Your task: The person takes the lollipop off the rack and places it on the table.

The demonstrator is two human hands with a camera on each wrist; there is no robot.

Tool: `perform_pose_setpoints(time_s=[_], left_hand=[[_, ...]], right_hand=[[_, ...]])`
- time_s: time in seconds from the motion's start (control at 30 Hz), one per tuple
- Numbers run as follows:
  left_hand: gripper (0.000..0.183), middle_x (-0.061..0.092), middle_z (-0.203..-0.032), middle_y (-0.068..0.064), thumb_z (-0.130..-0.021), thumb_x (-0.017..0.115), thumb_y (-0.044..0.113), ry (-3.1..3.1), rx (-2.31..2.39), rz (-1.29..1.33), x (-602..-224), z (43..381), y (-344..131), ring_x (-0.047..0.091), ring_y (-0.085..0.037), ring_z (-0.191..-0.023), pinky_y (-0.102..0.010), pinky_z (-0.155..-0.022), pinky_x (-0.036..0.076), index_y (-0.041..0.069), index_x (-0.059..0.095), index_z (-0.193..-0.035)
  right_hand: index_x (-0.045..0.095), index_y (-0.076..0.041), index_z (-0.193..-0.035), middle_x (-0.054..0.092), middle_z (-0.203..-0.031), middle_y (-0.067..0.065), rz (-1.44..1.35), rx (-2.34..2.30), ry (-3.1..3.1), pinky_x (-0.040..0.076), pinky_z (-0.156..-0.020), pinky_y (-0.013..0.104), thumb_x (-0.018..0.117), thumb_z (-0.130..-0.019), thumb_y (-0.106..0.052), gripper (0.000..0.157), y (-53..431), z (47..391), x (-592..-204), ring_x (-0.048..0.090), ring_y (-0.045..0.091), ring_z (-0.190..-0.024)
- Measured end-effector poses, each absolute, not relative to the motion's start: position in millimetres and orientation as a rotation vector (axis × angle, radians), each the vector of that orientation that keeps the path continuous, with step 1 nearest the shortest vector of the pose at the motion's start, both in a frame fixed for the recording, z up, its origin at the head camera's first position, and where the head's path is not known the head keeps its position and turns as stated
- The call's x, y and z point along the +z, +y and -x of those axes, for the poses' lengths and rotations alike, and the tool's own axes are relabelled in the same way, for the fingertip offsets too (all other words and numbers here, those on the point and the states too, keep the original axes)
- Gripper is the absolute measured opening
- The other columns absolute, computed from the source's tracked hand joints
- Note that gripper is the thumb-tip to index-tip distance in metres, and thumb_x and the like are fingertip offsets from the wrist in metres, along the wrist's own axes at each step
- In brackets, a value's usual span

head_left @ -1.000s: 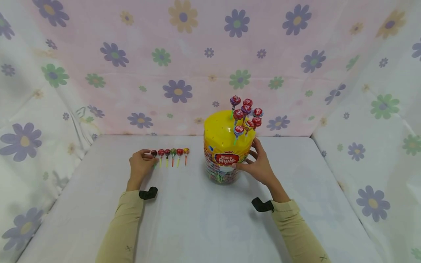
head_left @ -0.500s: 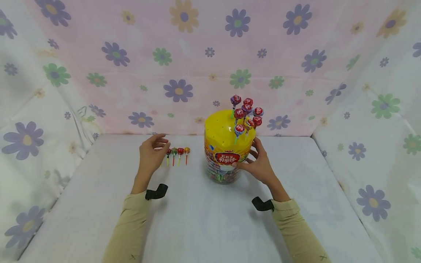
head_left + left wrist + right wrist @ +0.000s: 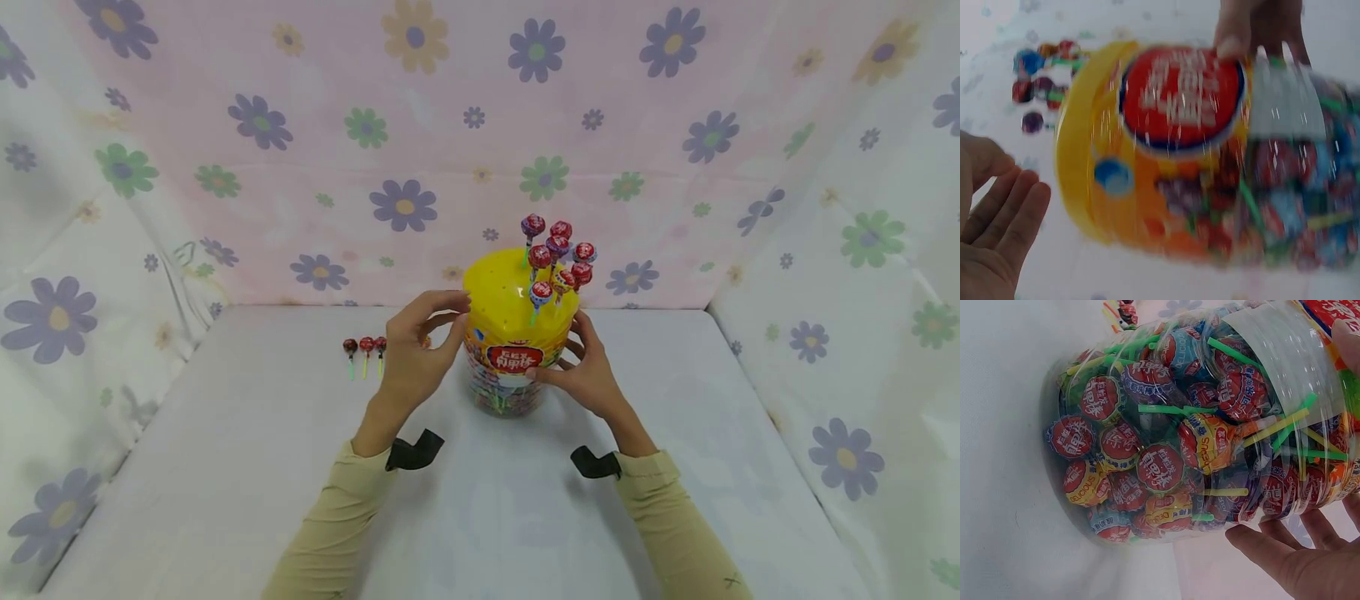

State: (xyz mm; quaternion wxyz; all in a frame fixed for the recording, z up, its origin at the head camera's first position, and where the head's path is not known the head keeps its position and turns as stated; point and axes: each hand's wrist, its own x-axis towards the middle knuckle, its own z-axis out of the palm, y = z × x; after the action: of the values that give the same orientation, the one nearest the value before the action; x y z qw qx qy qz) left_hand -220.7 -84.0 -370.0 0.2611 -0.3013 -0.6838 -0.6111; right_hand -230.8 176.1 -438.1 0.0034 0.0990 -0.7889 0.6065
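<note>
A clear plastic lollipop jar [image 3: 506, 392] with a yellow lid [image 3: 487, 287] and a red label stands on the table. Its body is packed with wrapped lollipops [image 3: 1160, 469]. Several more lollipops [image 3: 540, 292] stick up from the right part of the lid. My right hand [image 3: 585, 375] holds the jar's right side, thumb at the front by the label, fingers round the back. My left hand [image 3: 423, 342] is at the lid's left edge, fingers loosely bent, nothing between them. In the left wrist view its fingertips [image 3: 1032, 187] are just short of the lid.
Loose lollipops [image 3: 366, 346] lie in a row on the white table [image 3: 247, 433], left of the jar; my left hand covers part of the row. Flower-patterned cloth [image 3: 300, 183] closes off the back and both sides.
My left hand has left the left end of the lollipop row and travelled right to the jar's lid, uncovering that end. The right hand keeps its hold on the jar.
</note>
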Motion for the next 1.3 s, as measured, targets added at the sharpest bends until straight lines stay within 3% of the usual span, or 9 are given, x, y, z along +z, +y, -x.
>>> perform_pose_setpoints(time_s=[0.53,0.97,1.3], left_hand=[[0.032,0.068,-0.12,-0.022,-0.095,0.066,-0.004,-1.807,-1.791,0.795,-353.6,209.6,-16.2,0.069,-0.031,-0.109,-0.035,-0.094,0.059,-0.008,0.062,-0.126],[0.035,0.069,-0.116,-0.02,-0.091,0.071,-0.006,-1.843,-1.645,0.776,-353.5,210.5,-9.1,0.073,-0.03,-0.104,-0.031,-0.089,0.06,-0.005,0.063,-0.125],[0.035,0.067,-0.12,-0.023,-0.092,0.069,-0.006,-1.728,-1.839,0.758,-339.4,207.9,-7.6,0.07,-0.033,-0.105,-0.037,-0.094,0.059,-0.008,0.062,-0.125]], right_hand=[[0.025,-0.024,-0.158,0.039,-0.151,0.014,-0.342,1.85,-2.492,0.048,-0.104,0.061,0.085,-0.082,-0.011,0.098,172.8,230.2,-435.2,0.045,0.044,-0.139],[0.022,-0.023,-0.157,0.037,-0.151,0.014,-0.335,1.795,-2.544,0.048,-0.103,0.064,0.087,-0.081,-0.018,0.1,167.8,228.1,-431.9,0.044,0.044,-0.139],[0.023,-0.022,-0.157,0.039,-0.151,0.009,-0.296,1.793,-2.523,0.049,-0.105,0.059,0.088,-0.08,-0.021,0.102,164.2,226.2,-431.8,0.046,0.038,-0.137]])
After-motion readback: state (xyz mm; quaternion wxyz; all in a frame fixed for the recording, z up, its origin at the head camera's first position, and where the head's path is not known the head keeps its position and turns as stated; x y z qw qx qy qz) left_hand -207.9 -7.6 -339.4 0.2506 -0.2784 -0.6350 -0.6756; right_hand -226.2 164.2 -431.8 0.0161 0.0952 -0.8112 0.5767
